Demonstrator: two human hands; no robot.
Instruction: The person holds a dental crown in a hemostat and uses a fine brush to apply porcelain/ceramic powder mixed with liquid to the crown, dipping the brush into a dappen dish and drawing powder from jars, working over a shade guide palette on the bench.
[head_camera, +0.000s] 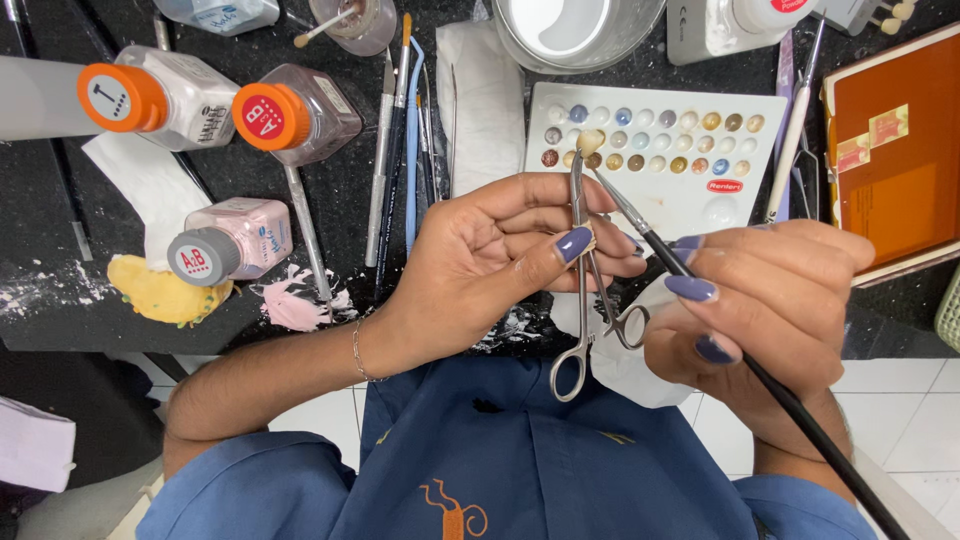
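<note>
**Counts on the bench**

Two hands: left hand (490, 255), right hand (770, 300). One clamp (583, 290), one black brush (790, 410). Two orange-capped bottles (295, 115), one grey-capped bottle (230, 242). One white palette (655, 150), one white bowl (575, 30), one orange box (895, 150), one yellow sponge (160, 292).

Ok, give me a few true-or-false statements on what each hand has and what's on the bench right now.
1. The left hand holds silver scissor-handled metal forceps. True.
2. The right hand holds a pencil. False: it holds a thin black-handled brush.
3. The forceps tips clamp a small cream tooth-shaped piece. True.
4. The white palette with wells of coloured pastes lies on the person's lap. False: it lies on the dark bench beyond the hands.
5. Both orange-capped bottles stand upright. False: they lie on their sides.
</note>
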